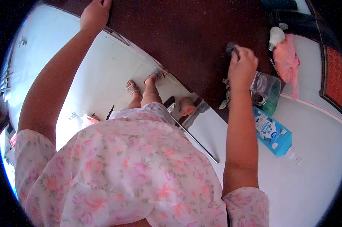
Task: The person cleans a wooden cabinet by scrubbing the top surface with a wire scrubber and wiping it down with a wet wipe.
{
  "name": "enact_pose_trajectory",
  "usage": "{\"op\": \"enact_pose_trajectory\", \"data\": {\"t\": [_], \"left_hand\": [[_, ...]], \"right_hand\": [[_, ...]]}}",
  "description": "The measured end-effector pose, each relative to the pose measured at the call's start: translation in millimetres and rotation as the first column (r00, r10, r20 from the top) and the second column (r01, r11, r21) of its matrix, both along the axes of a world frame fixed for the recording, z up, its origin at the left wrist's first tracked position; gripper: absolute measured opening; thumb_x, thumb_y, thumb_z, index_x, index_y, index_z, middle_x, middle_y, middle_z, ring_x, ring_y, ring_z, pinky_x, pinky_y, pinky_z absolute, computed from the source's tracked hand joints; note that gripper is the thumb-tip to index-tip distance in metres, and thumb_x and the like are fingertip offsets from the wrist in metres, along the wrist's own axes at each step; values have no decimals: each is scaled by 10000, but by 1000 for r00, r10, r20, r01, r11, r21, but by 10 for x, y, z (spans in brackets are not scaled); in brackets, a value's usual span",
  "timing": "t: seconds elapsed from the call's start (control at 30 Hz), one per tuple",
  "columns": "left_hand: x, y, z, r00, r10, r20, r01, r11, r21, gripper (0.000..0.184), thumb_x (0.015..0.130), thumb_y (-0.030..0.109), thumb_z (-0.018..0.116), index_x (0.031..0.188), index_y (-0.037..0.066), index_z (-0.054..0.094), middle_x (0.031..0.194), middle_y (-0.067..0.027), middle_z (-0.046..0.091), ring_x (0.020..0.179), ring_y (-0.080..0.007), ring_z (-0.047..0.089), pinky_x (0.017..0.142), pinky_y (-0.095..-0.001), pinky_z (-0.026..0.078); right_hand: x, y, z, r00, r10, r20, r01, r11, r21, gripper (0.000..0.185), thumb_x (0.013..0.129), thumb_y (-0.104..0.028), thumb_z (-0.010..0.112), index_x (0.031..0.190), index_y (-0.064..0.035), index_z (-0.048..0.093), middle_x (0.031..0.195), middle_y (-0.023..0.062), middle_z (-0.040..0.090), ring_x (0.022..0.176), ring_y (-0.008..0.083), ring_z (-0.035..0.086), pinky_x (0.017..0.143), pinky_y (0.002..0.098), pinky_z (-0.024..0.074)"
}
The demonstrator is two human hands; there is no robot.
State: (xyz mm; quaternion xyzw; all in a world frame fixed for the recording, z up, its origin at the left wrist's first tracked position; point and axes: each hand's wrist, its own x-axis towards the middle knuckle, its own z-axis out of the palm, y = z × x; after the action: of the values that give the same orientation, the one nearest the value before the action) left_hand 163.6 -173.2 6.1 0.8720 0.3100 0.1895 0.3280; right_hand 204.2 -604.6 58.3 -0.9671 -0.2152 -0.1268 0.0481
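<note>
My right hand [243, 66] is above the dark brown tabletop [178, 38], fingers closed on a small dark grey lump [230, 47] whose kind I cannot make out. Just right of that wrist lie a clear plastic cup [267, 84] and a blue bottle [273, 132] with a clear pump top. My left hand [96, 16] is at the tabletop's left edge, at the top of the view. Its fingers are mostly cut off by the frame, so what they hold, if anything, is hidden.
A white light bulb [277, 37] and a pink plastic bag [286, 60] are at the right. Green plastic [270, 104] sits below the cup. A thin metal rod [197, 142] slants beside my floral clothing [140, 170]. My sandalled feet [133, 87] stand on the pale floor [99, 72].
</note>
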Motion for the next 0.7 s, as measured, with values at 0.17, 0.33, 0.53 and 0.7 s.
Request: {"op": "enact_pose_trajectory", "data": {"t": [0.17, 0.33, 0.53, 0.7], "left_hand": [[-22, -200, 244, 997, -55, -59, 63, 989, 134, 349, 978, 350, 497, 1109, 64, 649, 1076, -178, 670, 1016, -391, 621, 857, -449, 494], [-10, -194, 255, 996, -63, -70, 73, 986, 150, 359, 980, 349, 489, 1104, 51, 647, 1080, -181, 668, 1028, -394, 615, 868, -447, 490], [-28, -193, 264, 996, -75, -55, 83, 983, 162, 346, 984, 332, 482, 1109, 51, 639, 1092, -188, 661, 1029, -390, 614, 871, -453, 487], [-61, -174, 224, 993, -104, -63, 113, 979, 172, 336, 984, 326, 489, 1127, 59, 633, 1113, -178, 658, 1038, -383, 613, 880, -446, 489]], "right_hand": [[-389, 130, 155, 986, -10, -167, 13, 1000, 18, 228, 845, -155, 662, 1063, -90, 682, 1097, 109, 629, 1025, 330, 555, 916, 427, 445], [-462, 223, 103, 987, 94, -129, -91, 995, 26, 186, 849, -155, 655, 1024, -99, 687, 1065, 108, 631, 992, 335, 556, 887, 432, 453], [-344, 387, 147, 976, 111, -187, -102, 993, 60, 207, 801, -132, 686, 1007, -106, 688, 1062, 109, 623, 991, 342, 546, 885, 440, 451], [-549, 254, 97, 957, 211, -198, -202, 977, 64, 258, 792, -136, 689, 1049, -123, 690, 1064, 94, 617, 991, 336, 543, 901, 446, 446]]}}
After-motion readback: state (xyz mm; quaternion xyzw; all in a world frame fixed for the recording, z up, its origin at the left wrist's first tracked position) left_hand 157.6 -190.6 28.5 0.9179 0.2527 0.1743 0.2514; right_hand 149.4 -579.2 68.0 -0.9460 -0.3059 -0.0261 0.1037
